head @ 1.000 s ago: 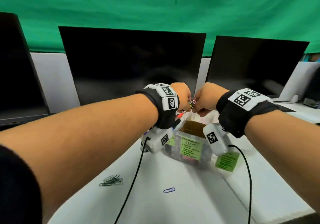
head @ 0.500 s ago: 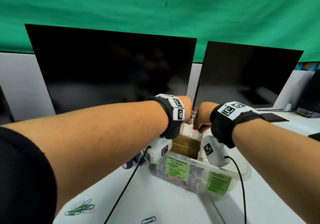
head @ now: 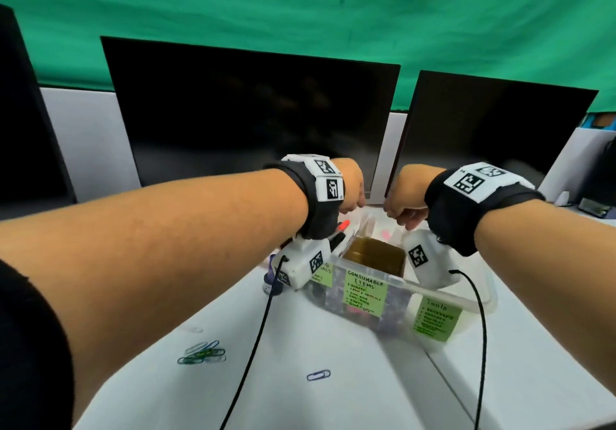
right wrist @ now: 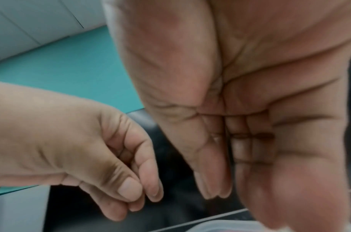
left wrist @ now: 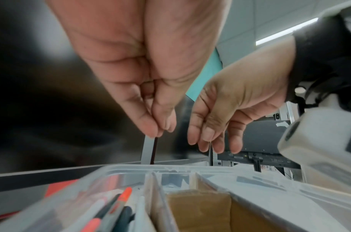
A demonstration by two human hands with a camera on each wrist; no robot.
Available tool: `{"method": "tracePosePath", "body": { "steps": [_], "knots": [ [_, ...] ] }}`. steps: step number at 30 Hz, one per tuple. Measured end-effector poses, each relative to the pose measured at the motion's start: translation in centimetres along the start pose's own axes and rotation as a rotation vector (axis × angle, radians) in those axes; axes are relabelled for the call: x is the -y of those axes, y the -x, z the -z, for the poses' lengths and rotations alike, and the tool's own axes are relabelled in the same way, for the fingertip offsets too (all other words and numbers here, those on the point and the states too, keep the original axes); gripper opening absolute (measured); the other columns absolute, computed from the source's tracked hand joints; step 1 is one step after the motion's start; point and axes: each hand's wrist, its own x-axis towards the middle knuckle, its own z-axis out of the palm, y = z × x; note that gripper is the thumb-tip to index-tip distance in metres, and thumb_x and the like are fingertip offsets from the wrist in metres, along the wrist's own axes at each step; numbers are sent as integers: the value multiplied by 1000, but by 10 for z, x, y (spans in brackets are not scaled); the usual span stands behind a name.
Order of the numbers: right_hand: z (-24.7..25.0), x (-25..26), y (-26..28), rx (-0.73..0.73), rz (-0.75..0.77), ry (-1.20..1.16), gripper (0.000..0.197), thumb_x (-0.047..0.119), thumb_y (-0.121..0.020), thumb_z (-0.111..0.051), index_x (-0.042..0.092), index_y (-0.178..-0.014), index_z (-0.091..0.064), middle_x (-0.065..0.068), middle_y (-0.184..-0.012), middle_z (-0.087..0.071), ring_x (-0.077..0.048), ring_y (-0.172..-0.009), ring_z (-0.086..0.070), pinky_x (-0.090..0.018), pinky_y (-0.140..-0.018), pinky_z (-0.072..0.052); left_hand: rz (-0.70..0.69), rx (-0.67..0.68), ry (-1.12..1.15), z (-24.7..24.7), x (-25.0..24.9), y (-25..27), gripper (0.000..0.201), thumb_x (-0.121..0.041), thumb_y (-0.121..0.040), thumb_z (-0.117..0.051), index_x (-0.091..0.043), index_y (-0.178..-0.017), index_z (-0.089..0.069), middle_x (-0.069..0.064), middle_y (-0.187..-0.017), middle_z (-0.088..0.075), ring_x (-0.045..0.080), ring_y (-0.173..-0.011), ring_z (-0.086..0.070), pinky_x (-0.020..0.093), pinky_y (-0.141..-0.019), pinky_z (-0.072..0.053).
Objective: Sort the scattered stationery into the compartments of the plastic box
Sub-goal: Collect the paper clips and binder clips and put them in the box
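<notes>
The clear plastic box (head: pixel 450 298) with green labels stands on the white table. Both hands hover just above its far side, a small gap between them. My left hand (head: pixel 353 208) has thumb and fingers pinched together (left wrist: pixel 160 130); nothing shows between the tips. My right hand (head: pixel 400 211) hangs with fingers loosely straight, pointing down (left wrist: pixel 208 141), and holds nothing. Pens with orange tips (left wrist: pixel 119 204) lie in the left compartment. A brown cardboard-lined compartment (head: pixel 375 256) sits in the middle. A heap of coloured paper clips (head: pixel 201 353) and a single blue clip (head: pixel 318 375) lie on the table.
Two dark monitors (head: pixel 250 116) stand close behind the box, with a green curtain above. A small dark bottle (head: pixel 270 284) stands left of the box. Wrist-camera cables (head: pixel 253 339) hang down over the table's front area.
One second ago both hands met around a small colourful bunch above the box. They have since drawn apart, and the bunch is no longer seen in either hand.
</notes>
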Motion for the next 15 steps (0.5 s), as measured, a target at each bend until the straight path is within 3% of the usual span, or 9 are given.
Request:
{"method": "tracePosePath", "body": {
  "steps": [3, 6, 8, 10, 12, 13, 15],
  "knots": [
    [-6, 23, 35, -5, 93, -50, 22, 8, -85, -66, -4, -103, -69, -20, -101, -70, -29, -84, -67, -40, -85, -57, 7, -41, 68, 5, 23, 19, 26, -10, -94, -54, -4, -117, -65, 8, -108, -67, 13, -83, -55, 15, -59, -46],
    [-25, 45, 68, 27, 197, -57, 16, 8, -84, -67, -2, -97, -70, -17, -87, -67, -24, -71, -60, -32, -69, -55, 83, -13, 76, -3, 54, 58, 21, -7, -89, -61, -4, -106, -72, 9, -101, -71, 17, -80, -61, 16, -62, -50],
    [-49, 57, 86, 89, 274, -49, 5, 8, -82, -69, 5, -86, -70, -11, -79, -65, -20, -63, -58, -27, -59, -53, 108, 74, -2, -15, 74, 85, 21, -10, -85, -65, -9, -105, -73, 9, -101, -72, 16, -66, -62, 16, -57, -50],
    [-79, 63, 98, 197, 338, -1, 4, 8, -81, -70, 11, -81, -70, -6, -72, -65, -17, -60, -57, -22, -52, -51, 140, 253, -162, -29, 91, 109, 31, -20, -87, -66, -14, -117, -67, 6, -110, -69, 10, -55, -55, 10, -46, -44],
    [-111, 66, 102, 334, 356, 101, 8, 9, -81, -71, 13, -87, -69, -4, -68, -62, -16, -58, -57, -19, -48, -49, 164, 397, -294, -47, 104, 128, 45, -30, -88, -66, -19, -131, -57, 4, -126, -62, 13, -72, -63, 4, -37, -37],
    [-125, 66, 102, 392, 355, 186, 14, 11, -81, -71, 14, -94, -69, -3, -69, -61, -14, -57, -57, -17, -46, -48, 171, 431, -329, -57, 110, 133, 51, -33, -87, -66, -20, -135, -52, 2, -131, -58, 17, -93, -65, 4, -43, -38],
    [-147, 65, 99, 446, 336, 387, 28, 16, -82, -71, 13, -110, -66, 1, -68, -58, -9, -52, -53, -11, -41, -44, 194, 441, -342, -73, 122, 145, 64, -38, -84, -68, -20, -140, -44, 0, -137, -52, 19, -122, -53, 14, -76, -46]
  ]
}}
